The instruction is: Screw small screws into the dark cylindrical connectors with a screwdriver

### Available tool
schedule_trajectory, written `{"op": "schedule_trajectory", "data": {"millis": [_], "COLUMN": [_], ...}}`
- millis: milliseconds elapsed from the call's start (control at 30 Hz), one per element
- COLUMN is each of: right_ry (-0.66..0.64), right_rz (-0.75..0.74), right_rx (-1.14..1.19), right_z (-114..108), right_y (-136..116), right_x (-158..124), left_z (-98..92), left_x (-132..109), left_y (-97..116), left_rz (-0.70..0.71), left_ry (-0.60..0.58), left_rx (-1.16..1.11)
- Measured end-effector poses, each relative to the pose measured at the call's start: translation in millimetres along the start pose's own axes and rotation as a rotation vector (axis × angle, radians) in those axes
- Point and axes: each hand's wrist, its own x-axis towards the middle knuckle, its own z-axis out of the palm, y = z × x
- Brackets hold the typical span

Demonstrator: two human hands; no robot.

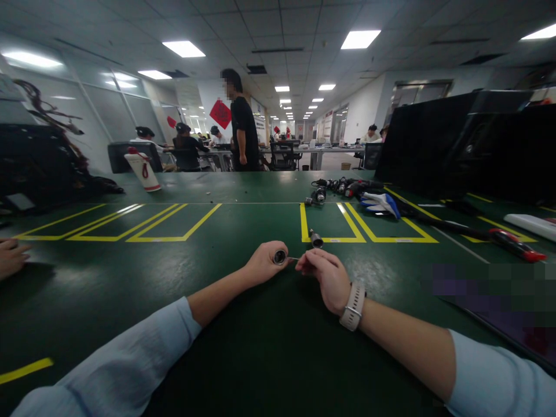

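Observation:
My left hand (264, 262) is closed around a round metal connector (279, 256), its open end turned toward me. Fingertips pinched together, my right hand (325, 275) holds a thin metal rod (293, 259) that reaches across to the left hand beside the connector. Whether the rod touches the connector, I cannot tell. The rod's far end is hidden by my left fingers. Just beyond my right hand, a second metal connector (317, 239) lies on the green table (243, 347) at the edge of a yellow taped box.
Several dark cabled connectors (320, 194) lie at the back right beside a blue-and-white glove (380, 204). A red-and-black handled tool (516, 245) is farther right. A white cup (143, 169) stands back left. Another person's hand (12, 258) rests at the left edge.

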Motion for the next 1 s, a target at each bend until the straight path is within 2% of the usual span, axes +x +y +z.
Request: {"op": "schedule_trajectory", "data": {"millis": [133,367,633,767,933,1000], "right_ry": [-0.017,-0.001,-0.007,0.008,-0.028,-0.043], "right_rz": [-0.047,0.094,0.134,0.066,-0.079,-0.091], "right_rx": [-0.132,0.129,0.186,0.12,-0.117,-0.154], "right_z": [1.6,0.2,-0.5,1.1,1.7,1.4], "right_y": [2.8,-0.9,-2.5,-2.7,-0.5,0.6], "right_x": [-1.4,1.9,1.6,-0.2,-3.5,-3.4], "left_z": [-0.2,0.5,0.3,-0.3,-1.4,-1.3], "left_x": [-0.4,-1.1,-0.5,-0.2,-0.3,-0.5], "left_y": [-1.3,-4.3,-5.6,-3.1,-1.2,-1.9], "left_rz": [0.011,0.024,0.016,0.03,0.036,0.047], "left_ry": [-0.015,0.001,-0.029,-0.022,-0.011,-0.019], "left_rx": [0.088,-0.013,-0.141,-0.136,-0.046,-0.019]}}
